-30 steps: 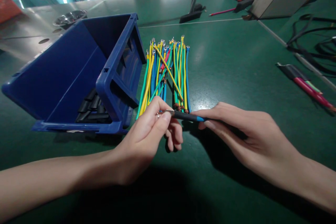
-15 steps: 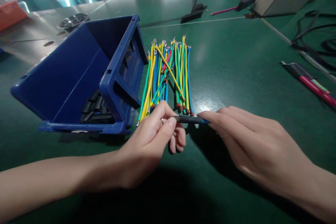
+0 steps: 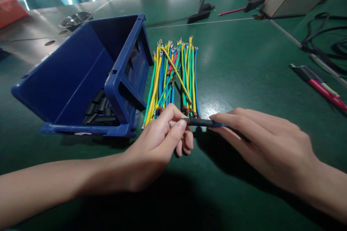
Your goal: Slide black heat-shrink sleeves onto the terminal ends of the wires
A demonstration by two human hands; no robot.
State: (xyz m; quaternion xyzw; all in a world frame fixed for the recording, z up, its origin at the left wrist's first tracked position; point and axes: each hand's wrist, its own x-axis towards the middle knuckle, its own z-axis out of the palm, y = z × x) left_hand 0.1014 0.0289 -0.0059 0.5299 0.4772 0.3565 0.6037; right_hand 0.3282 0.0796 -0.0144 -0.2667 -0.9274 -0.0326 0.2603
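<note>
My left hand (image 3: 162, 137) is closed, pinching the metal lug end of a short blue cable (image 3: 220, 124) between thumb and index finger. A black sleeve (image 3: 201, 122) sits around this cable, close to the lug. At the sleeve's right end, the fingertips of my right hand (image 3: 260, 137) close on the cable; its far end is hidden behind that hand. Just beyond my hands lies a bunch of yellow, green and blue cables (image 3: 185, 75) with metal lugs at their far ends. Bare copper strands show at several near ends.
A blue plastic bin (image 3: 119, 75) stands at left, with several black sleeves (image 3: 101, 110) inside. Behind it is a metal bowl (image 3: 77, 20). A cardboard box (image 3: 292, 0), black cable coils (image 3: 330, 36) and red-and-black tubing (image 3: 322, 86) lie to the right on the green table (image 3: 244, 57).
Both hands have shifted slightly right with the cable. My right fingers sit a little farther from the left hand, and more blue cable shows beyond the sleeve.
</note>
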